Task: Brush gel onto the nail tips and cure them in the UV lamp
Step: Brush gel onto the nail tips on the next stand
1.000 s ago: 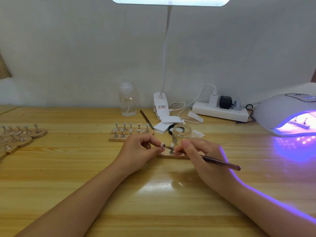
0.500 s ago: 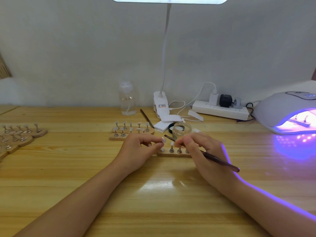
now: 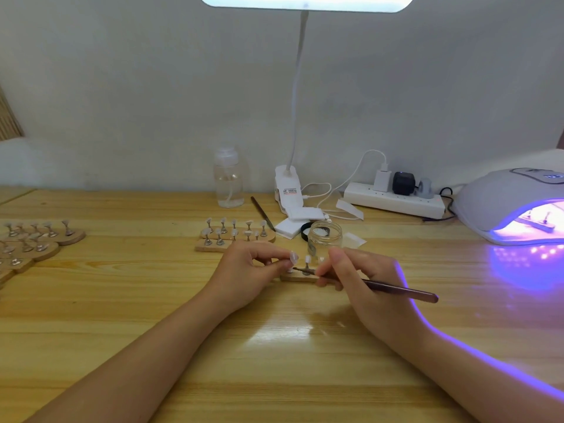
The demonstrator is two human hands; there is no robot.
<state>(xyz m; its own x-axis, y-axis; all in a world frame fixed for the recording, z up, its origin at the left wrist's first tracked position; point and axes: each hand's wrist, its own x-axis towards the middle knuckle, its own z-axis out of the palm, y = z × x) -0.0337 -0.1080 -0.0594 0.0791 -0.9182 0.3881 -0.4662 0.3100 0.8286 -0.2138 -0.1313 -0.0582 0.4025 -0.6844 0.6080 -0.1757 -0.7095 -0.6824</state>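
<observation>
Head view: left hand (image 3: pixel 244 270) pinches a white nail tip (image 3: pixel 293 257); right hand (image 3: pixel 363 279) grips a slim brown brush (image 3: pixel 396 290), both at mid-table over a small wooden holder strip (image 3: pixel 297 276).

bright desk lamp (image 3: pixel 305 0) overhead (table (image 3: pixel 274 331) glare), violet uv lamp (image 3: pixel 512 206) glow.

Wood table (image 3: pixel 122 300): nail stands (image 3: pixel 235 239), jar (image 3: pixel 324 236), UV lamp (image 3: pixel 512 206), pwr strip (image 3: pixel 393 203).

At the middle of the desk (image 3: pixel 122 300) we find a small stand (image 3: pixel 297 276) between our left hand (image 3: pixel 247 270) and right hand (image 3: pixel 366 285). Just behind it stands a jar (image 3: pixel 324 236), with another stand (image 3: pixel 235 236) to its left. More stands (image 3: pixel 36 239) lie far left; the UV lamp (image 3: pixel 503 203) sits far right, a power strip (image 3: pixel 393 203) beside it along the wall.
</observation>
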